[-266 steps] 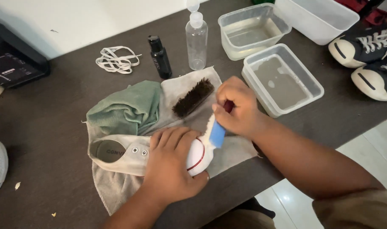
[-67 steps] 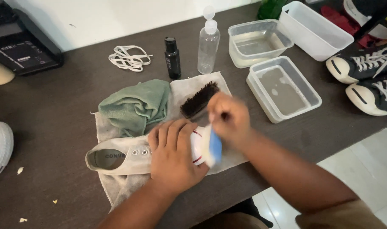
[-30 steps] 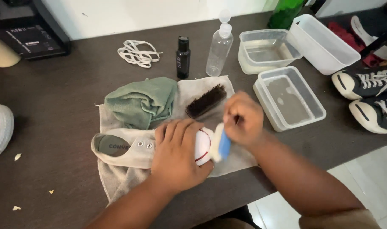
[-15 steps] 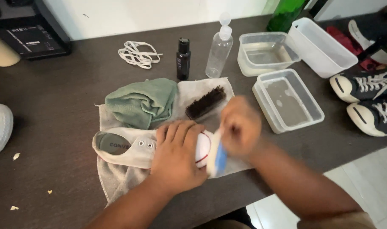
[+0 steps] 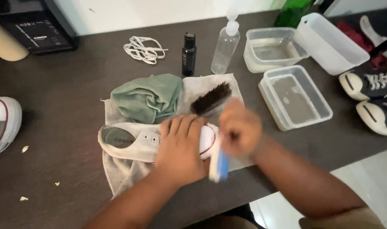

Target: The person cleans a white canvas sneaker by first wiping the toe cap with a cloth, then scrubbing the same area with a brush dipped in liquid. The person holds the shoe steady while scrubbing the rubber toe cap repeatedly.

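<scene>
White sneaker [image 5: 130, 142], blue brush [image 5: 221, 163], green cloth [image 5: 147, 97]

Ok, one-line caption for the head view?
Left hand presses a white sneaker onto a grey towel while right hand holds a blue-handled brush at its toe.

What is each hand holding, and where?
Left hand presses down on the white sneaker over its forefoot. Right hand grips a blue brush by its upper end.
</scene>
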